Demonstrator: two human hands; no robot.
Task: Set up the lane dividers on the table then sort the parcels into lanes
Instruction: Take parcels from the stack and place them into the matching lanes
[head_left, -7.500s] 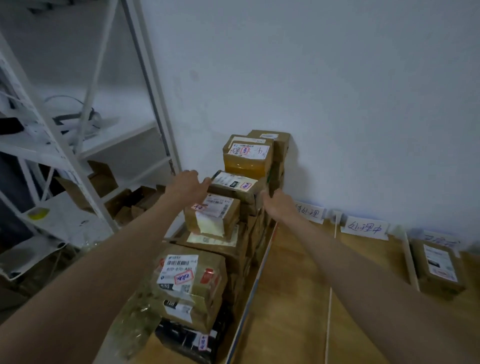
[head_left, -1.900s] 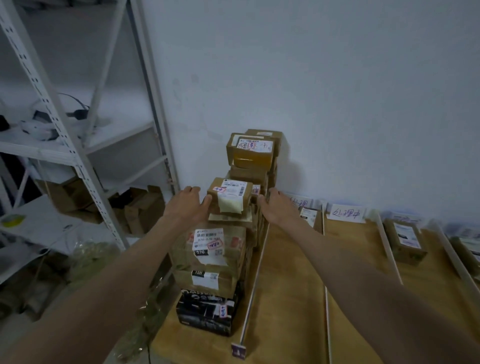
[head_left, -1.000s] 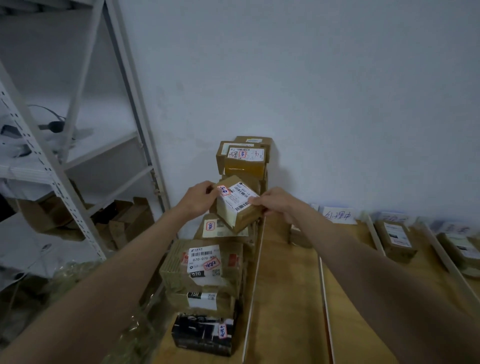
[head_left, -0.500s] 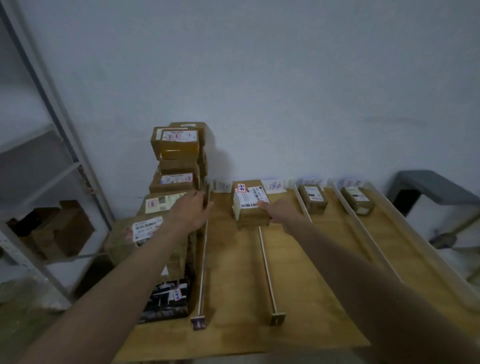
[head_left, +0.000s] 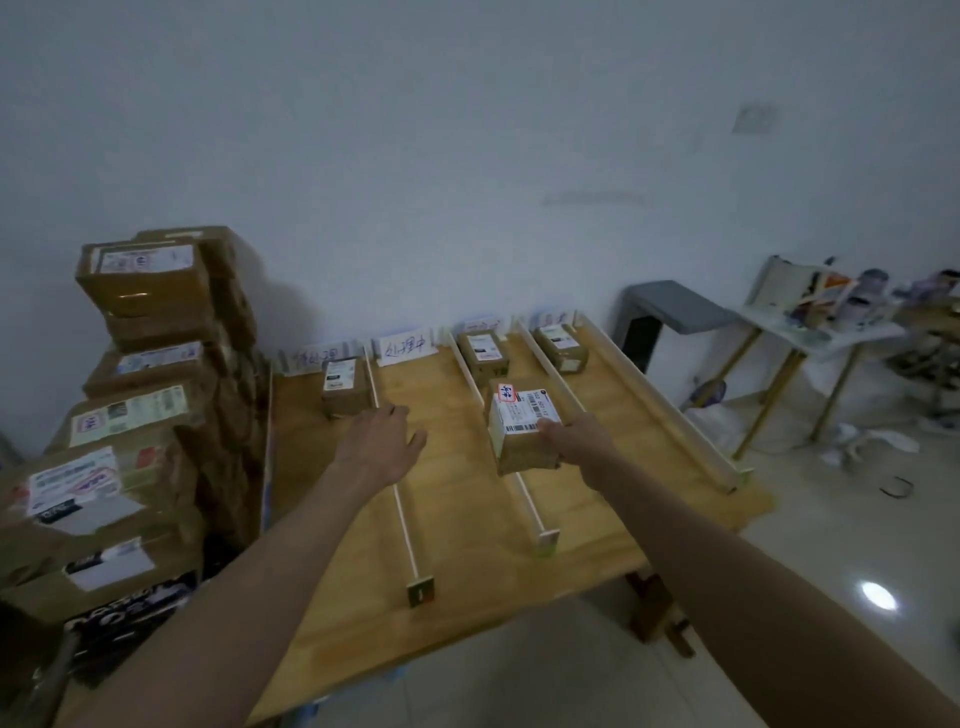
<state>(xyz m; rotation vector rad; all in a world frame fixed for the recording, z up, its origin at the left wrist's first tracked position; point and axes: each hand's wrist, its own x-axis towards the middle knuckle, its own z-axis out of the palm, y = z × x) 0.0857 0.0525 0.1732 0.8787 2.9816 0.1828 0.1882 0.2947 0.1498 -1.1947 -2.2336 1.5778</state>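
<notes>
A: Parcel (head_left: 524, 426) status, working left to right?

B: At far left, the stack of parcels (head_left: 130, 395) stands on the tabletop (head_left: 452, 525) edge, outside the first divider (head_left: 267, 441). One small box (head_left: 343, 384) sits at the far end of the first lane. The left hand (head_left: 379, 447) hovers over the second divider (head_left: 397, 493), fingers relaxed, holding nothing. The second lane holds no parcel; a label card (head_left: 405, 347) stands at its head.

A: And the carried item?

B: The right hand (head_left: 576, 439) has its grip closed on the near right corner of the parcel, held above the third divider (head_left: 498, 431), not yet resting in a lane. Beyond it, one box (head_left: 484, 353) sits in the third lane and another box (head_left: 561, 345) in the fourth.

A: Orientation?

B: Label face up, red mark toward the wall. Its long axis runs roughly parallel to the dividers.

A: Procedure for this step?

B: Match the red mark to a lane card; the cards are too blurred to read here. Lower the parcel flat between two dividers, keep the long axis along the lane, and avoid knocking the thin rails.
</notes>
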